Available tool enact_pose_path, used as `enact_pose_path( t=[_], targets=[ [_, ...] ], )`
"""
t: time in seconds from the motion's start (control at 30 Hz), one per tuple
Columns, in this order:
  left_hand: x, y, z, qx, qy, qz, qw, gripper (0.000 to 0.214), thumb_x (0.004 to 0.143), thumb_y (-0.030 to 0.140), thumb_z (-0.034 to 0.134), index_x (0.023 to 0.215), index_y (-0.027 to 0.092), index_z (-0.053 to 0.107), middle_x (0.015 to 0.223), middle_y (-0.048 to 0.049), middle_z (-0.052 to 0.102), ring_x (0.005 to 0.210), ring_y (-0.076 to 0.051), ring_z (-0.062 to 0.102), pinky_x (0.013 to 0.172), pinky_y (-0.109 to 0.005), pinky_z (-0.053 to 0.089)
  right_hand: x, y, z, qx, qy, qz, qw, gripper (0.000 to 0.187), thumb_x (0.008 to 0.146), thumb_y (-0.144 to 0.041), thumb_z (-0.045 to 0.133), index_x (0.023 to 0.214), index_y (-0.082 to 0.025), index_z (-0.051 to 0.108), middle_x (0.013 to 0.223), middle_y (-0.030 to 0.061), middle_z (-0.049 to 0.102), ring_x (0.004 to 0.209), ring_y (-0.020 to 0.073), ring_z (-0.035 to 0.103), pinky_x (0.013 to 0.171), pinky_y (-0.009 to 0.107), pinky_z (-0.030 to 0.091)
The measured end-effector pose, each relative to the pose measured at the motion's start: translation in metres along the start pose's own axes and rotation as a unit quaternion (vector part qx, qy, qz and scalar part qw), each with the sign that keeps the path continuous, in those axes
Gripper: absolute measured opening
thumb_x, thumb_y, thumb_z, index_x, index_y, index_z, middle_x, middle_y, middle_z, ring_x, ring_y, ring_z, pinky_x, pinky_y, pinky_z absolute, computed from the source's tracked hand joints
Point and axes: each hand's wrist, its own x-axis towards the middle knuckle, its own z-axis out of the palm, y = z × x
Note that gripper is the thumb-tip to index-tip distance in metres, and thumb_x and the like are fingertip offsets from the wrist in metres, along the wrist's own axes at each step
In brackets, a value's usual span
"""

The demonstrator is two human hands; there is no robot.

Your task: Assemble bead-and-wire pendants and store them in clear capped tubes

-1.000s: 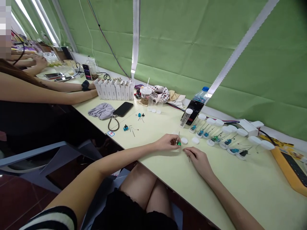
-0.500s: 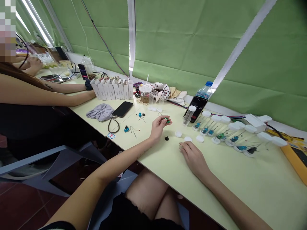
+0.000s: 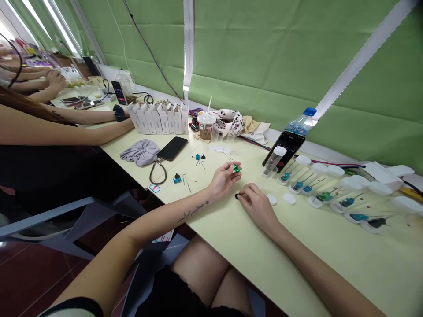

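Note:
My left hand [image 3: 226, 179] is raised palm-up over the table, its fingertips pinching a small shiny green metal part [image 3: 236, 168]. A thin wire-like piece [image 3: 228, 158] shows just beyond those fingers; whether it joins the green part I cannot tell. Low on the tabletop, my right hand [image 3: 258, 204] has thumb and fingertips closed at a small black knob-like part [image 3: 236, 196]. White round caps [image 3: 289, 199] lie beyond the right hand's knuckles. To the left are a blue part with a black knob [image 3: 177, 178], bent hex keys [image 3: 187, 182] and another small blue part [image 3: 197, 156].
Clear tubes with white lids [image 3: 325, 196], holding blue, green and black parts, line the right side. Behind them a phone [image 3: 284, 147] leans on a bottle [image 3: 302, 121]. White boxes [image 3: 158, 119], a drink cup [image 3: 206, 127], a flat phone [image 3: 172, 149] and a co-worker's arm [image 3: 112, 132] are left.
My right hand has moved left from beside the caps to the black part and closed its fingertips on it. My left hand has rolled palm-up, still with the green part. The view has shifted slightly.

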Motion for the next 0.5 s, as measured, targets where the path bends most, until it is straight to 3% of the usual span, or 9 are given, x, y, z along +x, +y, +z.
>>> enact_pose_path(
  t=[0.17,0.3,0.5],
  targets=[
    [-0.013,-0.006,0.005,0.01,0.002,-0.028,1.0,0.023,0.074,0.022,0.075,0.09,0.011,0.063,0.08,-0.0026,0.061,0.079,-0.011,0.064,0.085,-0.026,0.048,-0.02,0.003,-0.006,0.116,0.03,0.053,0.991,0.015,0.093,-0.024,0.045,0.106,-0.023,0.051,0.093,0.0054,0.062,0.078,0.0181,0.062,0.066,0.031,0.05],
    [-0.027,-0.01,0.005,0.03,-0.025,-0.07,0.997,0.029,0.068,0.024,0.08,0.089,0.011,0.065,0.085,-0.005,0.065,0.081,-0.014,0.065,0.083,-0.028,0.047,-0.031,0.006,-0.009,0.175,0.059,0.038,0.982,0.004,0.093,-0.024,0.047,0.095,-0.023,0.051,0.096,0.0062,0.061,0.077,0.0172,0.06,0.065,0.03,0.051],
    [-0.038,-0.012,0.001,0.067,-0.016,-0.089,0.994,0.028,0.065,0.022,0.082,0.088,0.012,0.07,0.087,-0.0044,0.067,0.071,-0.007,0.057,0.069,-0.02,0.041,-0.027,0.005,-0.014,0.181,0.11,0.029,0.977,0.011,0.093,-0.024,0.049,0.089,-0.023,0.058,0.095,0.0071,0.062,0.085,0.0201,0.061,0.067,0.033,0.051]
  ],
)
